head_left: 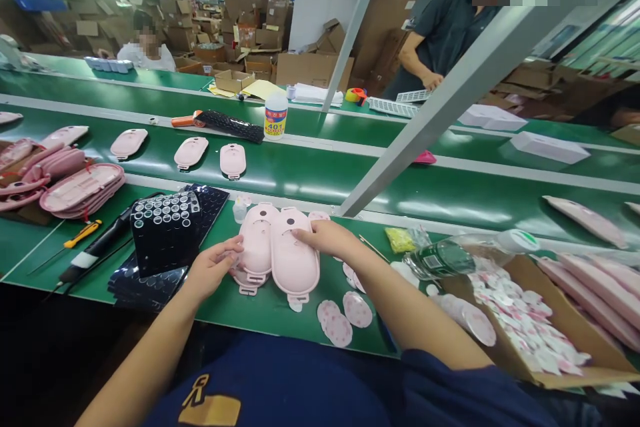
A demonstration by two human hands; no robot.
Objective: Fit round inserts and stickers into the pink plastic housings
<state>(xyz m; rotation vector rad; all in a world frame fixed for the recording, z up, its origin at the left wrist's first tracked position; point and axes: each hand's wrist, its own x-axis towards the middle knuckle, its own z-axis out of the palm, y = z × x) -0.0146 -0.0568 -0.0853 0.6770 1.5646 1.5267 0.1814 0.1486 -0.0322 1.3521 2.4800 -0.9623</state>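
Two pale pink oval plastic shells lie side by side in front of me, each with a dark round dot near its top. My right hand (pixel 327 238) grips the right shell (pixel 296 263) at its upper right edge, thumb on its face. Beside the left shell (pixel 257 240) is my left hand (pixel 216 267), its fingers apart and slightly bent, fingertips at the shell's edge. Another pink shell shows partly beneath the left one. Round patterned pink discs (pixel 337 330) lie on the green bench near my right forearm.
Black sticker sheets (pixel 167 230), a black-handled tool (pixel 100 243) and a yellow screwdriver (pixel 83 235) lie left. A carton of pink-and-white pieces (pixel 530 327) and a clear bottle (pixel 445 260) are right. A slanted metal post (pixel 425 113) rises ahead; pink shells (pixel 233 160) rest on the belt.
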